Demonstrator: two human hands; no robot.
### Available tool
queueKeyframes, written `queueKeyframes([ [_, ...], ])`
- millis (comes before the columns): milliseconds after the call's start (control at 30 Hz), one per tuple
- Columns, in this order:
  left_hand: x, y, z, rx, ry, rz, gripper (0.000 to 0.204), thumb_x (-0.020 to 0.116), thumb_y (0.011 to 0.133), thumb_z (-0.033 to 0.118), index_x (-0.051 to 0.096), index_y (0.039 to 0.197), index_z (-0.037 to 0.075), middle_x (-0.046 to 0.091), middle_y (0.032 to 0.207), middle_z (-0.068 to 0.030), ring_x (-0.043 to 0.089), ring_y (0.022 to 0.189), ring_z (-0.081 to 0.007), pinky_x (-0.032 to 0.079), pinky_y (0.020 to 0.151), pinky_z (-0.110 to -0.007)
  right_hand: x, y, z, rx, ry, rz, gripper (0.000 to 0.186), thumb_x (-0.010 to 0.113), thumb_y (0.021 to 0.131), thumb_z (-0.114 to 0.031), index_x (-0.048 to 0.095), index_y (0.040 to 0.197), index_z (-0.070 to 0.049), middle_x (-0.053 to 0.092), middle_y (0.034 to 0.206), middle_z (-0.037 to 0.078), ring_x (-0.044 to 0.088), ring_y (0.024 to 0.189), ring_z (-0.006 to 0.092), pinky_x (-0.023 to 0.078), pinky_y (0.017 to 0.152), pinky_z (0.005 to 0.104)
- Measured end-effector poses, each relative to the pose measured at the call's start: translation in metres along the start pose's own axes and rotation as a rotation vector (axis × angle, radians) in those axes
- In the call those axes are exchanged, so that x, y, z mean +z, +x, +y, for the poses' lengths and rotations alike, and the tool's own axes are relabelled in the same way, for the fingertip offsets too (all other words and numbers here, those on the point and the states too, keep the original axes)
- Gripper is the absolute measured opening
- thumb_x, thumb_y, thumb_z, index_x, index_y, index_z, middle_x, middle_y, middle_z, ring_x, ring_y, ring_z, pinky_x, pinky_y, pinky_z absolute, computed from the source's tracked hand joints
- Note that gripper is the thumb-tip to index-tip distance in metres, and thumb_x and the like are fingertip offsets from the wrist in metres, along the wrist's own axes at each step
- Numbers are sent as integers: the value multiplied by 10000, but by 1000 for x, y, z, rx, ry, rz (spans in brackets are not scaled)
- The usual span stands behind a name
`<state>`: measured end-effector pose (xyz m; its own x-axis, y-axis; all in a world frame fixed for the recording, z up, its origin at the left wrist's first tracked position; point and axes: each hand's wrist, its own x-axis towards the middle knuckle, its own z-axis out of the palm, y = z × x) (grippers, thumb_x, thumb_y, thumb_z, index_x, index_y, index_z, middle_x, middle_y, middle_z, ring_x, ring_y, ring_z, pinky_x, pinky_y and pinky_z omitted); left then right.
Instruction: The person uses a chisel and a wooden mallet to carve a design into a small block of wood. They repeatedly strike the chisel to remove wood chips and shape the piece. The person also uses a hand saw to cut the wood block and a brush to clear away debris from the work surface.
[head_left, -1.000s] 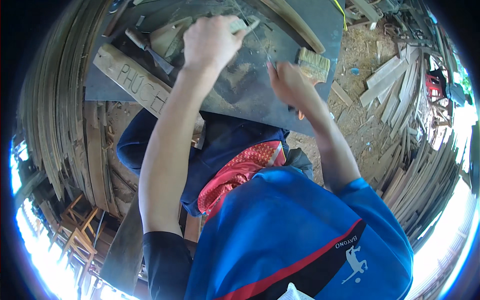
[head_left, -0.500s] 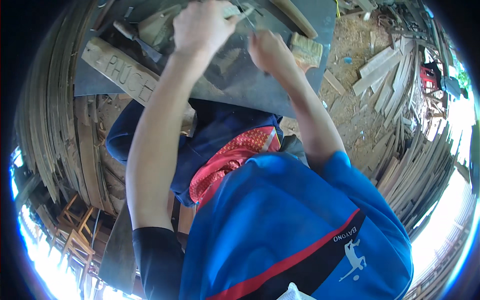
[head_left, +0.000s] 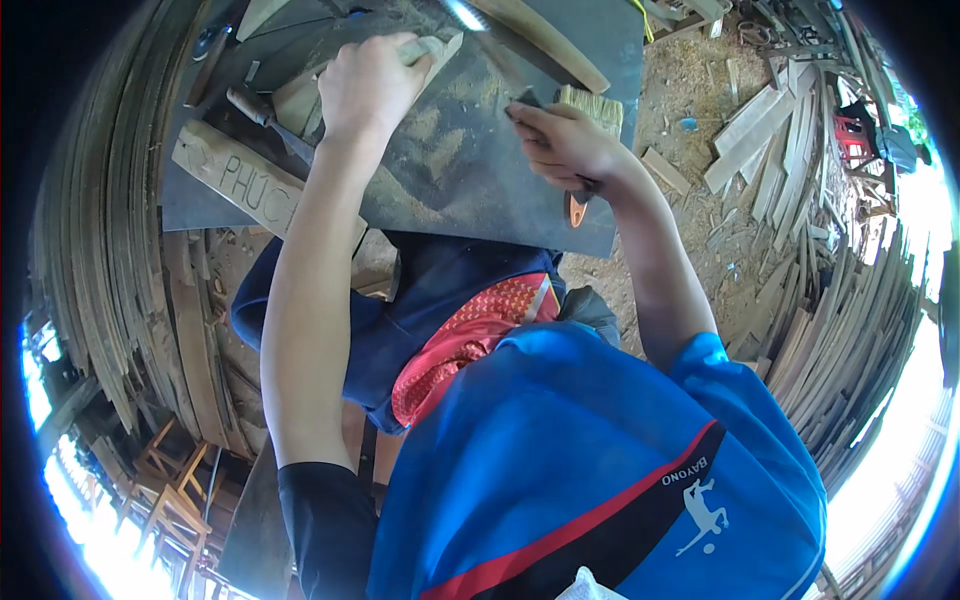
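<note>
My left hand [head_left: 362,98] is closed around a small pale piece of wood [head_left: 447,57], whose narrow tip sticks out past the thumb. To its right, my right hand [head_left: 568,142] is wrapped around the dark handle of a knife [head_left: 508,68]. The blade is smeared by motion and points up and away, apart from the wood. Partly under my right hand lies a flat brush [head_left: 602,108] with pale bristles. Shavings and dust [head_left: 425,165] are spread over the dark tabletop [head_left: 480,215] between my arms.
Left on the table lie a board with carved letters [head_left: 235,175] and a wooden-handled tool [head_left: 250,105]. A long wooden bar [head_left: 545,42] lies at the far side. Stacked planks [head_left: 85,240] flank the left, with more planks [head_left: 850,330] and offcuts [head_left: 760,125] to the right.
My right hand has drawn nearer and rightward with the knife, away from the wood. My left hand has shifted slightly left and nearer, still holding the wood. The whole view has shifted a little.
</note>
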<state>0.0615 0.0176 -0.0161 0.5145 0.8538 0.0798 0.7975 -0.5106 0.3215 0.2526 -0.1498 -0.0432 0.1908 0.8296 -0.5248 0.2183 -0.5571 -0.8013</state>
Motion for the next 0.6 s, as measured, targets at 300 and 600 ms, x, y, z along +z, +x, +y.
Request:
queueKeyframes([
  [300, -1, -7, 11, -31, -27, -31, 370, 756, 857, 492, 778, 1147, 263, 768, 960, -152, 740, 930, -353, 592, 827, -447, 23, -15, -24, -329, -585, 364, 356, 491, 1064, -280, 543, 901, 32, 695, 871, 281, 684, 774, 474, 519, 688, 538],
  [600, -5, -1, 4, -39, -5, -73, 393, 760, 852, 494, 773, 1173, 268, 771, 969, -132, 740, 941, -350, 592, 834, -441, 50, 8, -18, -393, -886, 334, 160, 523, 978, -105, 536, 928, 47, 692, 729, 249, 723, 668, 410, 583, 618, 494],
])
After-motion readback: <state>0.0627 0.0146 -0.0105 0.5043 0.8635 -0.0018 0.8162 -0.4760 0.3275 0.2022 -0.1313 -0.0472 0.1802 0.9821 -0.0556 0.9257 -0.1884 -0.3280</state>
